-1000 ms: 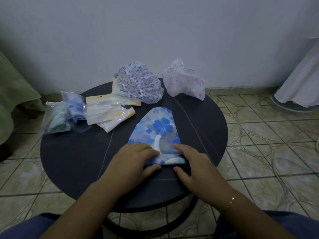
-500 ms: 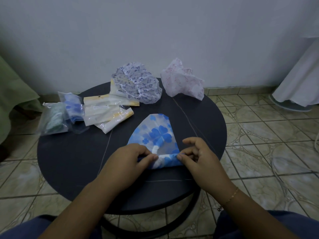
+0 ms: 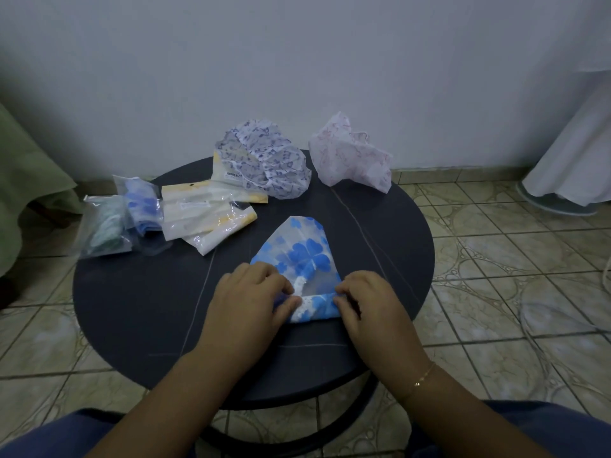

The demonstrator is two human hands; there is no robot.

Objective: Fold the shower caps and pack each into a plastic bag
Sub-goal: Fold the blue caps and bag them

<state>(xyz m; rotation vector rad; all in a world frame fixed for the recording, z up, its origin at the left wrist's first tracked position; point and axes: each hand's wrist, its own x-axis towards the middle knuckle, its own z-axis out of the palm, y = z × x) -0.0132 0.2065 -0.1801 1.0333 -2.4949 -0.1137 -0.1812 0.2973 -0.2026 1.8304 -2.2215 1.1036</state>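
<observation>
Head cam: both hands, left hand (image 3: pixel 246 294) and right hand (image 3: pixel 367 300), pinch the rolled near edge of the blue clover-print plastic shower cap (image 3: pixel 299 256) on the round dark table (image 3: pixel 132 309). Roll runs left-right between the pinches, and the cap's narrow end points away from them.

Blue clover flowers on a pale translucent shower cap (image 3: pixel 299 249), white lace trim showing. Behind it, a white cap with purple sprigs (image 3: pixel 267 160), a white one with faint pink print (image 3: pixel 347 153). Dark grey counter (image 3: pixel 132 292), beige patterned floor tiles (image 3: pixel 496 259).
</observation>
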